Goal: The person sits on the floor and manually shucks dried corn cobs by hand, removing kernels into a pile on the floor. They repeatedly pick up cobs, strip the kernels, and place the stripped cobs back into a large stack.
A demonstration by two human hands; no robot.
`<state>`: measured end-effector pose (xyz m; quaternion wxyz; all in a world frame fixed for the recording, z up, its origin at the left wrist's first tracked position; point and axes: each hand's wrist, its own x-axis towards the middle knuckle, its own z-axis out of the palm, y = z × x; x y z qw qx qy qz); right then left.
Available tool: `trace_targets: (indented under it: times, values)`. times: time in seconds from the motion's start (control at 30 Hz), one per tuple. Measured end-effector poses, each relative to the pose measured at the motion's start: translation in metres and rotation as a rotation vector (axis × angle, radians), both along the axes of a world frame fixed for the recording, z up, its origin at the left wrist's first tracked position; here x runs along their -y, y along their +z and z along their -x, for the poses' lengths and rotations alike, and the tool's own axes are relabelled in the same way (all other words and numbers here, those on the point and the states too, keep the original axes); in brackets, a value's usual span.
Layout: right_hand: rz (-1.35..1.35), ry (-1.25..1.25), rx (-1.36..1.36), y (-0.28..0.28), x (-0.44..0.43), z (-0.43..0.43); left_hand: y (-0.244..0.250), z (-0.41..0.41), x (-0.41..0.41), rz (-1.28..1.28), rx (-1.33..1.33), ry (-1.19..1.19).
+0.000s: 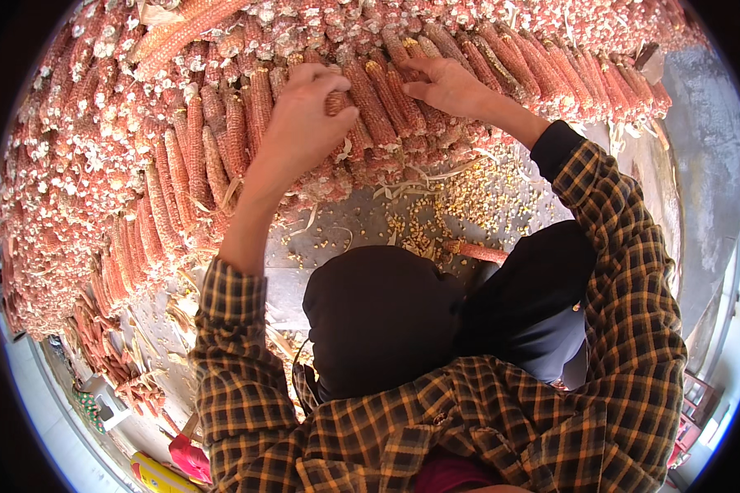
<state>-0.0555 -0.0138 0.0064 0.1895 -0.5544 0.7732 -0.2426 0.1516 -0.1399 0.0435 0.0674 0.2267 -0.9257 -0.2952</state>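
Note:
My left hand (311, 117) curls its fingers round the upper end of a bare red corn cob (337, 102) at the front of a large stack. Part of that cob is hidden by the fingers. To the right, my right hand (447, 86) lies on the stack with thumb and forefinger apart. Its fingertips touch the tops of cobs beside a leaning cob (401, 92). The stacked corn cobs (370, 101) are shelled, laid side by side in layers, with pale ends facing out.
Loose yellow kernels (481, 191) and dry husk strips cover the floor below the stack. A single cob (478, 251) lies by my knee (382, 314). At the lower left are a heap of cobs (102, 345), a white plastic stool (108, 400) and a yellow object (160, 474).

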Motion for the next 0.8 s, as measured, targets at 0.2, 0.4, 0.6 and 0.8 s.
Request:
trace_targets:
  times: [0.2, 0.4, 0.6, 0.8]
  values:
    - [0.027, 0.059, 0.069, 0.001, 0.003, 0.003, -0.03, 0.049, -0.037, 0.145, -0.046, 0.03]
    - [0.002, -0.018, 0.069, 0.015, 0.005, -0.004, -0.013, 0.022, -0.03, 0.106, -0.163, -0.01]
    - [-0.004, 0.188, 0.254, 0.034, 0.02, -0.062, 0.026, -0.067, -0.001, 0.152, 0.018, 0.464]
    - [-0.041, 0.299, 0.201, 0.036, 0.029, -0.08, 0.016, -0.061, -0.007, 0.318, 0.192, 0.406]
